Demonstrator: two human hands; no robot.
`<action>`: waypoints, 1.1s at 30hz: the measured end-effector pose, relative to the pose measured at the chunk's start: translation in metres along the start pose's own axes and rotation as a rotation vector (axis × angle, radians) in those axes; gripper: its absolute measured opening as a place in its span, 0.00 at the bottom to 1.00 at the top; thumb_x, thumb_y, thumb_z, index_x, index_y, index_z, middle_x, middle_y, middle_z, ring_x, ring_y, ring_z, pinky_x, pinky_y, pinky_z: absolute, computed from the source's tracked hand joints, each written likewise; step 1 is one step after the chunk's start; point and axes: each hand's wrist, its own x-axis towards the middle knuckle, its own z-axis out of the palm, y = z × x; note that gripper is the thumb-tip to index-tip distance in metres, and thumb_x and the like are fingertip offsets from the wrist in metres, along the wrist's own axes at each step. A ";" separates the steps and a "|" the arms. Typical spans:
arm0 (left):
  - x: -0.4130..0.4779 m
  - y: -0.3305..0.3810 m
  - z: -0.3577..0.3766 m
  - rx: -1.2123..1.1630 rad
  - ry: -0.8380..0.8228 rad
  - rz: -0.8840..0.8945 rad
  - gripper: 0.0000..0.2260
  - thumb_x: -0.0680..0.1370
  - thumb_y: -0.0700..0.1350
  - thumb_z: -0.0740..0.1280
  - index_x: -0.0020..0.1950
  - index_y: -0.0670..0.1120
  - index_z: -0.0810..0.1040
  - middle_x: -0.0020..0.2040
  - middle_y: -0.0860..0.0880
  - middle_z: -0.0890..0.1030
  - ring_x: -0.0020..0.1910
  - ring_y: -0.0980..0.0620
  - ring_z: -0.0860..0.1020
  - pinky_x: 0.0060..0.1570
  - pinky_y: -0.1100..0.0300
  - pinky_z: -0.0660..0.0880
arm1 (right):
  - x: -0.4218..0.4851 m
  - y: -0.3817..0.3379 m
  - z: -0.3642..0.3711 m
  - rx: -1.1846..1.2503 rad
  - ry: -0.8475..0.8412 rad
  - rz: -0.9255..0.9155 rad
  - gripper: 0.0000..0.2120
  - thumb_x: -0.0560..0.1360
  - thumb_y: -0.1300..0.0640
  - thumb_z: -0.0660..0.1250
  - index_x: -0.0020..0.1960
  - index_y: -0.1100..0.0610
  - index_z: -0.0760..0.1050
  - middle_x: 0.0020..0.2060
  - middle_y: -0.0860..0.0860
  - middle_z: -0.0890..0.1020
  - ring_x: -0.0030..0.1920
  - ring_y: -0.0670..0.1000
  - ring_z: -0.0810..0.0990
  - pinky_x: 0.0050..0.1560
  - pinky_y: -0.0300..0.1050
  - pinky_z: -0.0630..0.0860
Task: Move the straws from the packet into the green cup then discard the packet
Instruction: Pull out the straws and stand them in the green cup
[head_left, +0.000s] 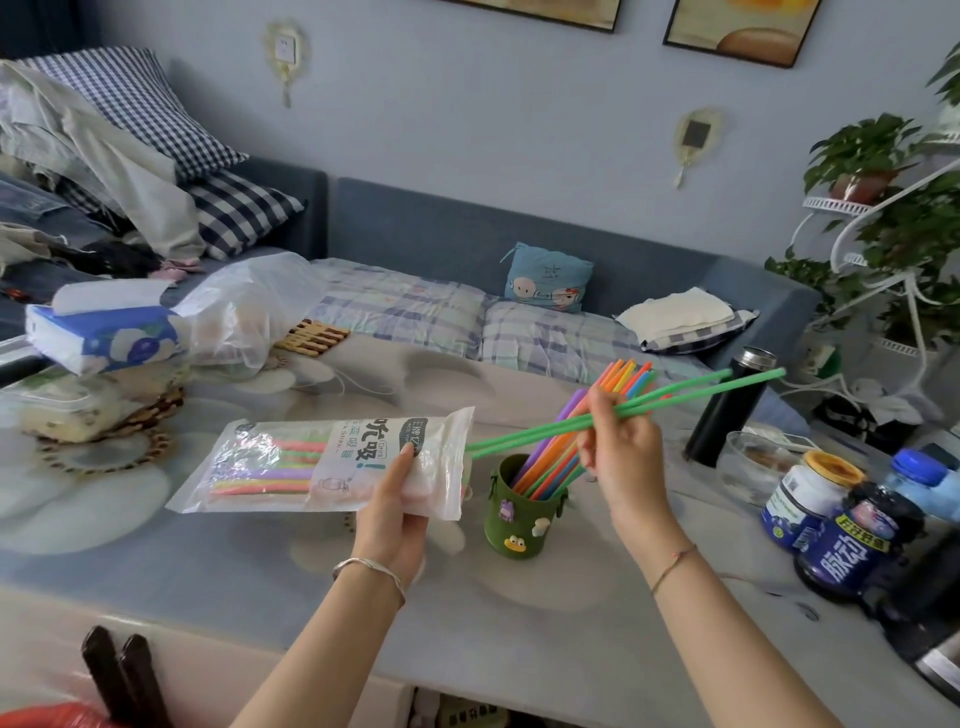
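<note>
My left hand (397, 506) grips the open right end of a clear plastic straw packet (291, 467), held flat above the table with several coloured straws still inside. Two green straws (691, 397) are pinched in my right hand (618, 441); their left ends reach the packet's mouth and their right ends point far right. Below and between my hands stands the green cup (519, 519), decorated with small stickers. It holds several orange, purple and blue straws (566, 452) leaning to the right.
A black flask (727, 410) stands right of the cup, with a glass bowl (753, 465) and several jars and bottles (841, 540) further right. A tissue pack (104, 338) and a plastic bag (249, 312) sit at the table's far left. Behind is a sofa.
</note>
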 end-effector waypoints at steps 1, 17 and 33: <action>0.002 0.002 -0.002 -0.009 0.010 0.007 0.21 0.78 0.42 0.67 0.69 0.39 0.73 0.67 0.40 0.77 0.66 0.40 0.76 0.60 0.48 0.78 | 0.005 -0.003 -0.006 -0.027 0.080 -0.033 0.17 0.79 0.52 0.59 0.34 0.58 0.72 0.23 0.51 0.70 0.21 0.42 0.68 0.23 0.34 0.66; -0.008 0.001 0.005 -0.028 0.005 0.000 0.22 0.77 0.41 0.67 0.71 0.41 0.71 0.67 0.40 0.78 0.67 0.39 0.75 0.52 0.48 0.82 | 0.031 0.039 -0.010 -0.731 -0.214 0.165 0.16 0.77 0.47 0.61 0.42 0.61 0.73 0.32 0.51 0.77 0.30 0.46 0.76 0.30 0.38 0.72; -0.008 -0.003 0.009 0.049 0.001 0.039 0.24 0.74 0.43 0.71 0.70 0.41 0.74 0.66 0.42 0.79 0.66 0.43 0.77 0.69 0.43 0.70 | -0.005 0.039 0.028 -0.093 -0.116 0.316 0.12 0.79 0.52 0.58 0.44 0.59 0.73 0.41 0.57 0.83 0.36 0.52 0.83 0.35 0.42 0.81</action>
